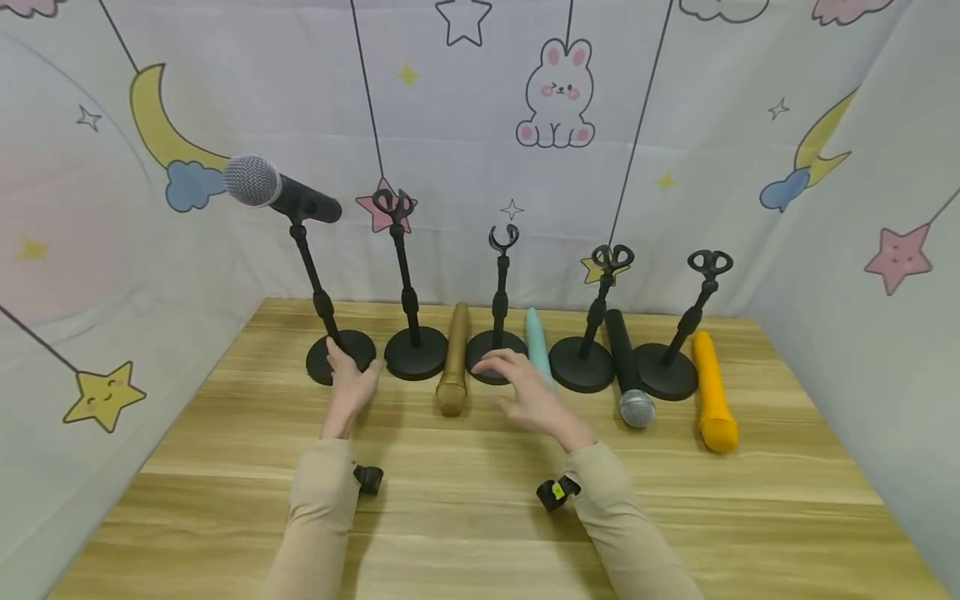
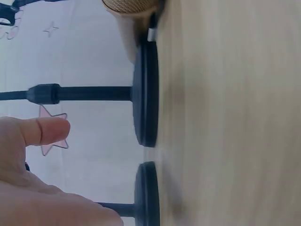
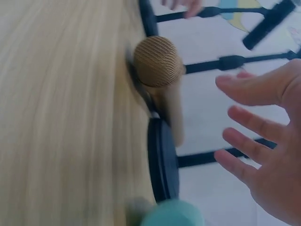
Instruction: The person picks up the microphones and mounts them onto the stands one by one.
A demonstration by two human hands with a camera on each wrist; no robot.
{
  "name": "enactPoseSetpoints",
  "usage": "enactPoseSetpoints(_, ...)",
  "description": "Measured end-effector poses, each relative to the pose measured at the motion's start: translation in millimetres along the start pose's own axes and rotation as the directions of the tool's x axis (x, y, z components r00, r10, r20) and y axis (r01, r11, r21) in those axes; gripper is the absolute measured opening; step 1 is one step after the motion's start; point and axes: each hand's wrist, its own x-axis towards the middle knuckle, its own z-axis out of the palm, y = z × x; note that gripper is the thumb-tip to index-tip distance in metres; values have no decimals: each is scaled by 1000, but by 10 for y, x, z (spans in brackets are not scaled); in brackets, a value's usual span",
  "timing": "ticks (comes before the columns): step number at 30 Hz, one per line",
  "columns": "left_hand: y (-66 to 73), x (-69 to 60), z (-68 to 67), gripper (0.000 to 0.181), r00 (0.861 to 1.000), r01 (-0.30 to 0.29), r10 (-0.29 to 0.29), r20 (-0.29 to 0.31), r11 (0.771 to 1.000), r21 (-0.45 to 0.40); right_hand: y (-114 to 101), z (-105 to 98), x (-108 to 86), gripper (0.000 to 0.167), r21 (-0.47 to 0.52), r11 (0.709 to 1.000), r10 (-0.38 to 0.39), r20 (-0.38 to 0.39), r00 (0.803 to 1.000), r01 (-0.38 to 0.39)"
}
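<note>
My left hand (image 1: 351, 387) is by the round base of the leftmost stand (image 1: 321, 304), thumb spread from the fingers; contact with the base is unclear. That stand's clip carries a black microphone (image 1: 300, 198) with a silver mesh head. My right hand (image 1: 531, 400) hovers before the middle stand (image 1: 500, 287), partly covering the teal microphone (image 1: 537, 337). Its fingers (image 3: 254, 125) are spread and hold nothing in the right wrist view. Between the second stand (image 1: 408, 287) and the middle one lies a gold microphone (image 1: 453, 358), mesh head toward me.
Farther right, two more stands with bare clips (image 1: 613, 257) rise from round bases. A black microphone (image 1: 624, 358) and an orange microphone (image 1: 712, 392) lie beside them on the wooden table (image 1: 450, 517). A white patterned cloth (image 1: 465, 125) hangs behind and at both sides.
</note>
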Motion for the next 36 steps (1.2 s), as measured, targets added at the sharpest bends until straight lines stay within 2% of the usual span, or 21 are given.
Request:
enactPoseSetpoints(3, 16, -43, 19, 92, 999, -54, 53, -10, 997, -50, -27, 83, 131, 45, -72, 997, 18, 42, 999, -15)
enactPoseSetpoints(9, 39, -106, 1, 80, 989, -145, 143, -23, 985, -93, -74, 249, 386, 53, -209, 978, 9, 152, 988, 23)
enactPoseSetpoints(12, 58, -126, -20, 76, 986, -167, 164, -32, 980, -107, -110, 307, 470, 59, -236, 971, 25, 229, 973, 31)
enactPoseSetpoints(15, 78, -130, -36, 73, 983, -183, 179, -41, 976, -122, -137, 340, 513, 67, -270, 963, 78, 305, 949, 8)
enactPoseSetpoints(18, 82, -122, -49, 72, 982, -189, 185, -43, 973, -131, -143, 375, 534, 72, -322, 946, 143, 349, 926, -25)
enactPoseSetpoints(22, 67, -109, -54, 70, 983, -185, 183, -25, 975, -121, -131, 439, 555, 71, -393, 918, 195, 348, 917, -46)
enactPoseSetpoints(28, 64, -97, -28, 66, 981, -190, 192, 16, 977, -93, -130, 520, 576, 70, -489, 870, 251, 318, 914, -68)
enactPoseSetpoints(36, 62, -100, -16, 65, 983, -182, 185, 21, 979, -89, -118, 578, 572, 54, -541, 840, 226, 283, 932, -40)
